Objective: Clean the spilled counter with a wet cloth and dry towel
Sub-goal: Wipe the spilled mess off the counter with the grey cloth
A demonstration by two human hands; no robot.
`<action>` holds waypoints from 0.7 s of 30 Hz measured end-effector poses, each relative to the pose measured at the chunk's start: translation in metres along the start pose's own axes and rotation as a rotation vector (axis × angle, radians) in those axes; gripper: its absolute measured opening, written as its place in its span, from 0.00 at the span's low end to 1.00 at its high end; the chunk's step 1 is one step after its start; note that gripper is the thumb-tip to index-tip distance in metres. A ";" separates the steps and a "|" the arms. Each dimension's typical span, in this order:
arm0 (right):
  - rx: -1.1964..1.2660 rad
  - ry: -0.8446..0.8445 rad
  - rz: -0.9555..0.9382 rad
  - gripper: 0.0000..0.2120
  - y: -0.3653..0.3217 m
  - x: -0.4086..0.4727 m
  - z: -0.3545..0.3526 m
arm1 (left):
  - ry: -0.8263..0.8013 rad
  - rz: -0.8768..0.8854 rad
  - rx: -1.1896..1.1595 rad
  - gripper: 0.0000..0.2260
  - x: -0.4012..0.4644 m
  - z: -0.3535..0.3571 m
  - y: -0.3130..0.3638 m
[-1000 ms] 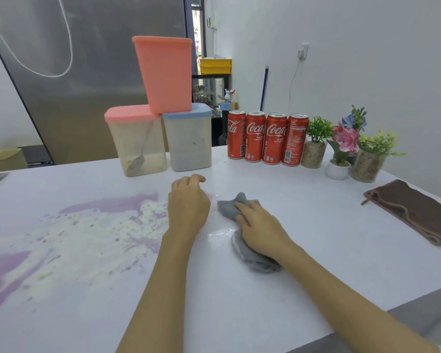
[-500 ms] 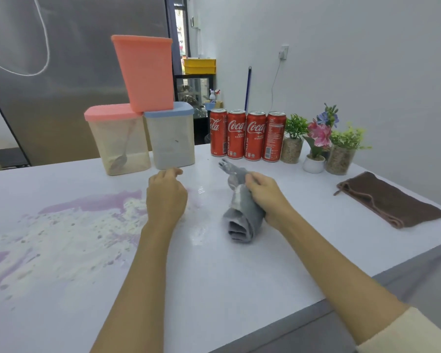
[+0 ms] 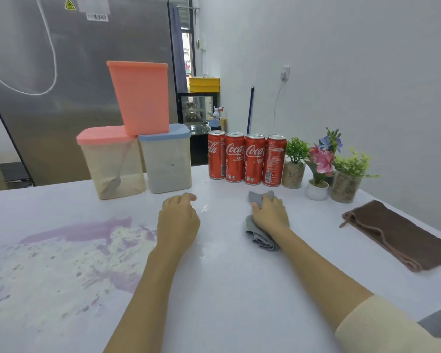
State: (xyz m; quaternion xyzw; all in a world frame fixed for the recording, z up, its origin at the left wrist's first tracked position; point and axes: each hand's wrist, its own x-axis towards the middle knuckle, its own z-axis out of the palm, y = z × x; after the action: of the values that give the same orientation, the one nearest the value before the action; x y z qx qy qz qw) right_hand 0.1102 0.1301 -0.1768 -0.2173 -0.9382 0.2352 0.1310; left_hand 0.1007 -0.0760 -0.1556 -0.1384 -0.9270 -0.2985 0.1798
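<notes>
Head view: right hand [image 3: 270,214] presses a bunched grey cloth [image 3: 261,239] on the counter [image 3: 239,289].
Left hand [image 3: 178,220] rests loosely curled beside the spill [image 3: 61,256]; one brown towel [image 3: 397,234] lies right of the right hand, four cans [image 3: 247,158] beyond.

Four cans [image 3: 247,158], three containers [image 3: 140,138], three plants [image 3: 323,165].

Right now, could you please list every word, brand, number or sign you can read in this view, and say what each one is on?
"Coca-Cola" script, partly turned away: red cans at the back of the counter.
"RECYCLE ME", running vertically: two middle cans.
Small print under the logo and the back panel of the rightmost can: too blurred to read.
Yellow triangular warning sign: steel door, top left.
White barcode label beside it: text unreadable.
</notes>
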 end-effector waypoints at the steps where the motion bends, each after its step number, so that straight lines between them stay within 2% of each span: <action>1: 0.016 -0.051 -0.086 0.24 -0.017 -0.001 0.010 | 0.013 -0.015 0.003 0.18 0.000 -0.001 -0.003; 4: 0.118 -0.253 -0.306 0.15 -0.059 -0.009 0.022 | 0.007 -0.041 0.001 0.18 -0.001 -0.004 -0.008; 6: 0.285 -0.321 -0.334 0.14 -0.068 -0.002 0.015 | -0.016 -0.058 0.016 0.18 0.002 -0.008 -0.011; 8: 0.395 -0.257 -0.301 0.15 -0.069 0.013 0.003 | -0.021 -0.070 0.024 0.18 0.008 -0.013 -0.013; 11: 0.395 -0.122 -0.310 0.14 -0.068 0.040 -0.006 | -0.015 -0.081 0.016 0.18 0.018 -0.017 -0.012; 17: 0.389 -0.036 -0.461 0.09 -0.086 0.077 0.016 | -0.077 -0.083 0.116 0.19 0.014 -0.006 -0.013; 21: 0.370 0.000 -0.500 0.11 -0.104 0.090 0.038 | -0.054 -0.098 0.178 0.20 0.014 -0.005 -0.018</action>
State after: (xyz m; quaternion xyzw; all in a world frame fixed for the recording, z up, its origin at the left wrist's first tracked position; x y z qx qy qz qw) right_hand -0.0174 0.0750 -0.1443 0.0477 -0.9038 0.3626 0.2221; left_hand 0.0831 -0.0914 -0.1554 -0.0844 -0.9601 -0.2193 0.1514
